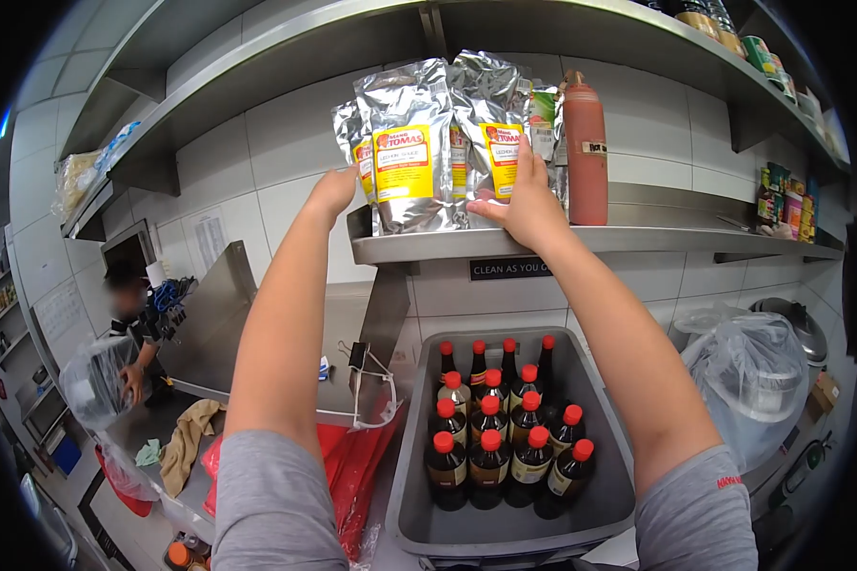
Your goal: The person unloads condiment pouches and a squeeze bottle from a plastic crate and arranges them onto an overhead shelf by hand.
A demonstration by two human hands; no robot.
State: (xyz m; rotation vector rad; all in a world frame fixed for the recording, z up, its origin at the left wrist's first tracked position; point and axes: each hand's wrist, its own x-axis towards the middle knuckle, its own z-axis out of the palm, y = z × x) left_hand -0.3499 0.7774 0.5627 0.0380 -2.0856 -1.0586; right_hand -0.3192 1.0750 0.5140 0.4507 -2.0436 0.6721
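Observation:
Several silver sauce pouches with yellow-and-red "Mang Tomas" labels stand upright on the steel shelf (505, 244). My left hand (334, 193) is at the left edge of the front-left sauce pouch (405, 143); its fingers are mostly hidden, so their grip does not show. Against the front of the right-hand sauce pouch (486, 105) rests my right hand (533, 209), thumb stretched left and fingers pointing up, apart. Just right of that hand stands a squeeze bottle (587, 181) of red sauce with a strip label. A green-labelled pouch (543, 109) shows partly behind.
Below the shelf, a grey bin (414, 485) holds several dark bottles (490, 457) with red caps. Red plastic bags (357, 466) and a brown cloth (189, 443) lie at left. Another person (138, 324) is at far left. A plastic-covered container (747, 371) stands at right.

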